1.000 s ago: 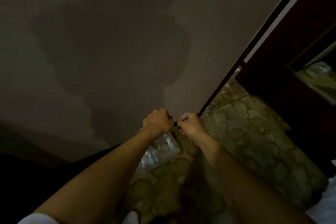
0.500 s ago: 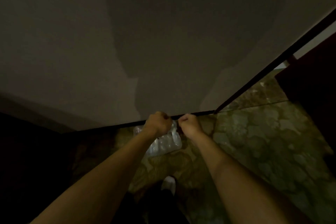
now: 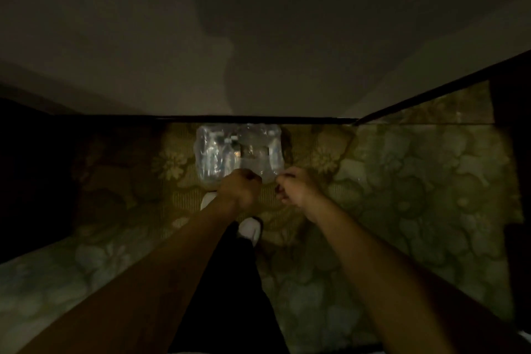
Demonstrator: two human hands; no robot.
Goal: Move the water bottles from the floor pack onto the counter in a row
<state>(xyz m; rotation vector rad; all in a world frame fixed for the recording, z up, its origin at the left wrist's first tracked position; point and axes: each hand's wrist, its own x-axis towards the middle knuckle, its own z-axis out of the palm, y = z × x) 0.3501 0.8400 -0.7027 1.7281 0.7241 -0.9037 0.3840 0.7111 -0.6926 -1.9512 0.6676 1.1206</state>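
A clear shrink-wrapped pack of water bottles (image 3: 238, 149) lies on the patterned floor against the dark baseboard. Both my arms reach forward over it. My left hand (image 3: 240, 188) is curled into a fist above the pack's near edge and covers a bit of that edge. My right hand (image 3: 296, 190) is curled too, just right of the left hand and beside the pack's near right corner. I see nothing held in either fist. The light is dim, and no counter is in view.
A plain wall (image 3: 258, 37) rises behind the pack above the black baseboard (image 3: 253, 119). Dark furniture (image 3: 31, 175) stands at the left and another dark edge (image 3: 514, 152) at the right. My white shoes (image 3: 250, 228) stand just short of the pack on the floral floor (image 3: 402, 181).
The view has swung down and squared up to the wall, so the pack now lies straight ahead and fully in sight. Both hands have stayed curled and close together.
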